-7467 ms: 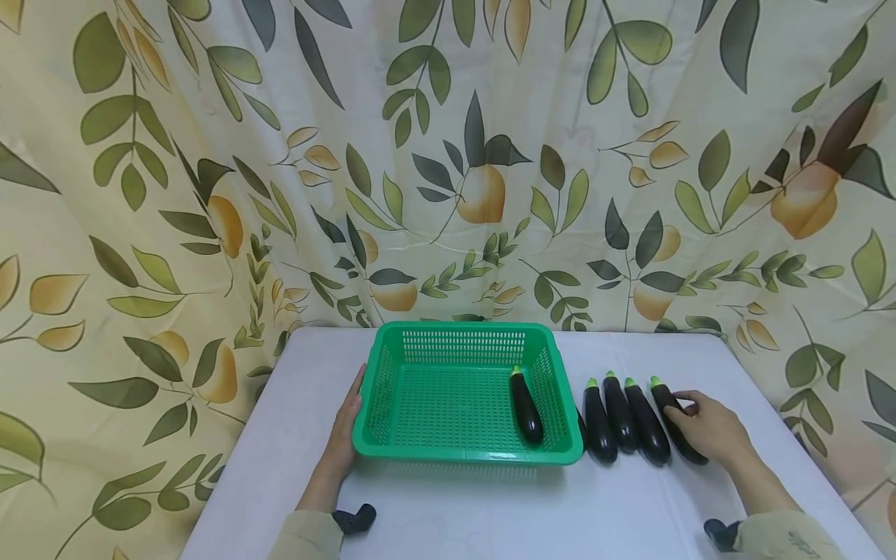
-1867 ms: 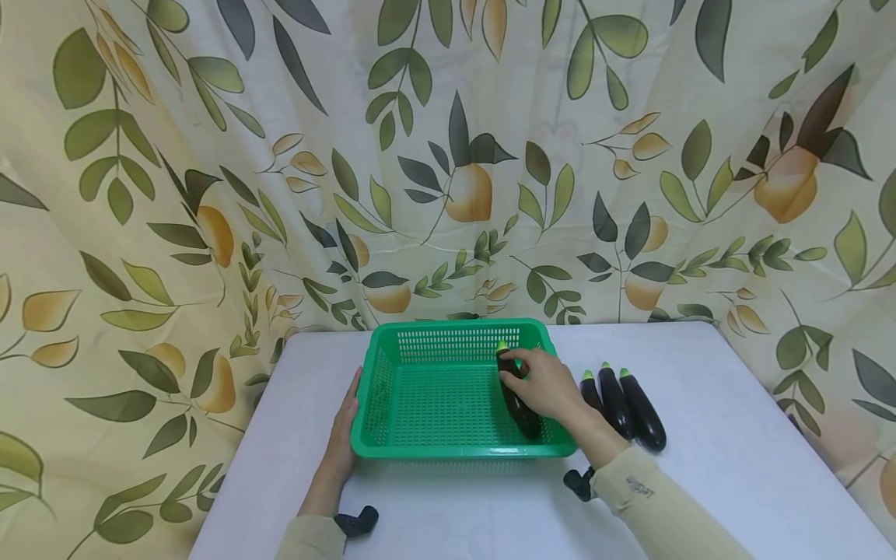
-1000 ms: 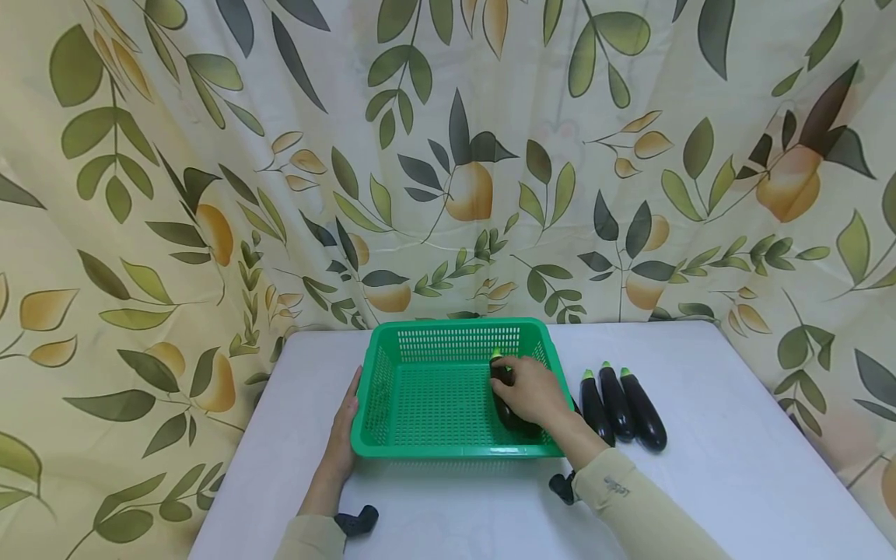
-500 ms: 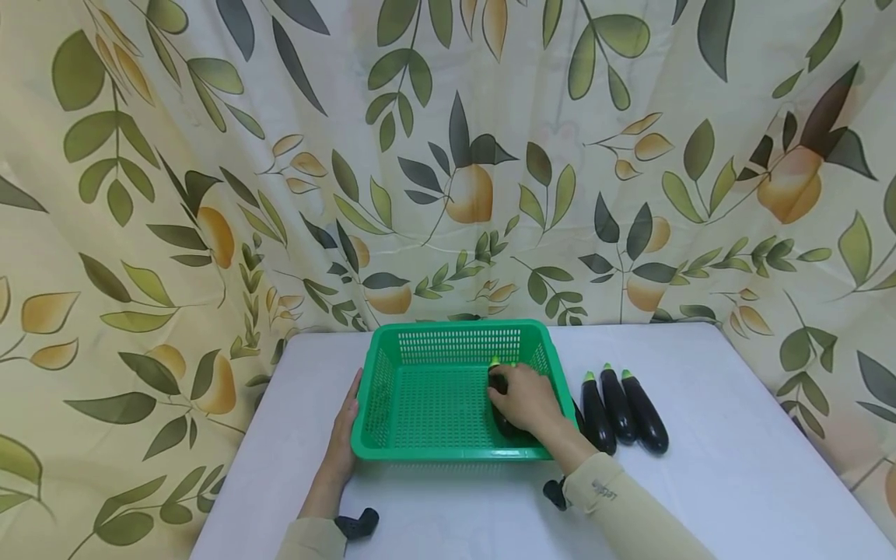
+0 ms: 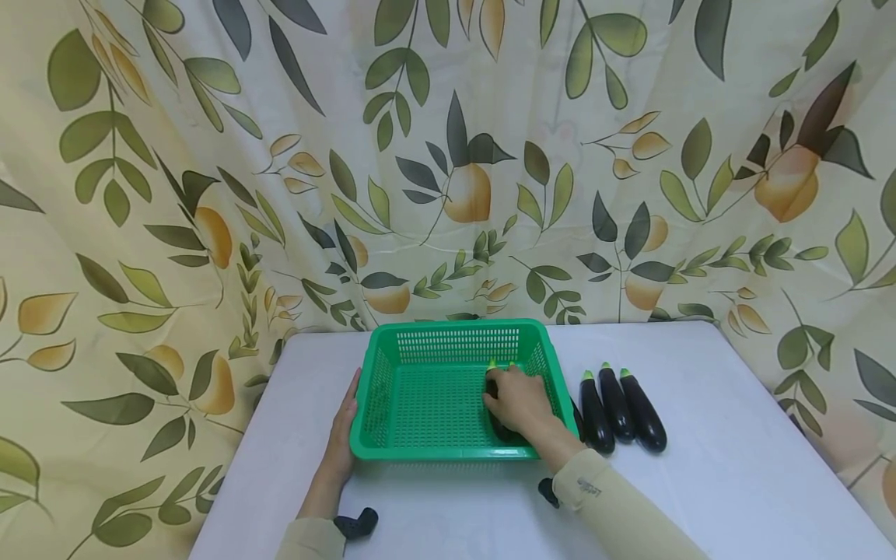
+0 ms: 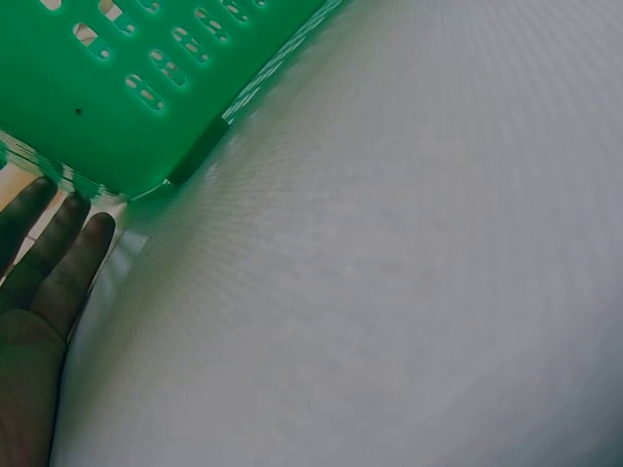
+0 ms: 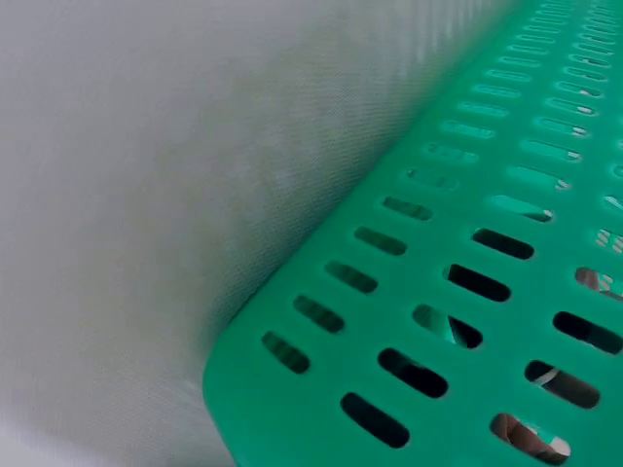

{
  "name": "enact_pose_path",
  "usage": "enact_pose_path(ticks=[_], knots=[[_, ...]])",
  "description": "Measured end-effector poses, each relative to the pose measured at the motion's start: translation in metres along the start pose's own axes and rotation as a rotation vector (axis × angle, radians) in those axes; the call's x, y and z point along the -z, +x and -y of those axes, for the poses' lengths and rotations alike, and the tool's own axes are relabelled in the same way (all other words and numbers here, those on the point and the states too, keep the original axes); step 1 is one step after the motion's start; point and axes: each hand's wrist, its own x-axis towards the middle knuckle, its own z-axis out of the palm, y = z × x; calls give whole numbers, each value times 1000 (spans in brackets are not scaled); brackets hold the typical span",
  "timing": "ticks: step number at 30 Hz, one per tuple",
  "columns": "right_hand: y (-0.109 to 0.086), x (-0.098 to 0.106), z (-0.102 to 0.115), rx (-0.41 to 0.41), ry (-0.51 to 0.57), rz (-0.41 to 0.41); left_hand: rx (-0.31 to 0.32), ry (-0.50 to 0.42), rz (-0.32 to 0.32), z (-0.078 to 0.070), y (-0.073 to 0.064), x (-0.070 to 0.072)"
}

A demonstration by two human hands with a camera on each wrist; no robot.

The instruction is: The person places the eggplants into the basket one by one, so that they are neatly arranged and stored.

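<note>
My right hand (image 5: 521, 403) reaches into the green plastic basket (image 5: 462, 453) and grips a dark eggplant (image 5: 500, 429), which lies lengthwise toward the basket's right half. The green stem end (image 5: 512, 364) of a second eggplant shows just behind the fingers; its body is hidden under the hand. My left hand (image 5: 343, 432) rests along the basket's left outer side with straight fingers. In the left wrist view the fingers (image 6: 60, 263) lie against the basket wall (image 6: 107, 146). Through the slots of the basket wall (image 7: 311, 389) in the right wrist view, dark eggplant skin shows.
Right of the basket several eggplants lie on the white-covered table (image 5: 700, 482), among them a rightmost eggplant (image 5: 642, 412) and a middle eggplant (image 5: 617, 404); one more is partly hidden by the basket's edge. A patterned curtain (image 5: 448, 155) hangs behind the table.
My right hand has taken the far-right eggplant from the table into the basket. In the last second it has shifted slightly left and toward me with it. My left hand has stayed put.
</note>
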Motion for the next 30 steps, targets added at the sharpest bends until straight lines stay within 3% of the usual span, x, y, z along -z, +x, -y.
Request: enact_pose_path(ticks=[30], knots=[[-1,-4,2,15,-83,1,-13,-14,11,6,1,1]])
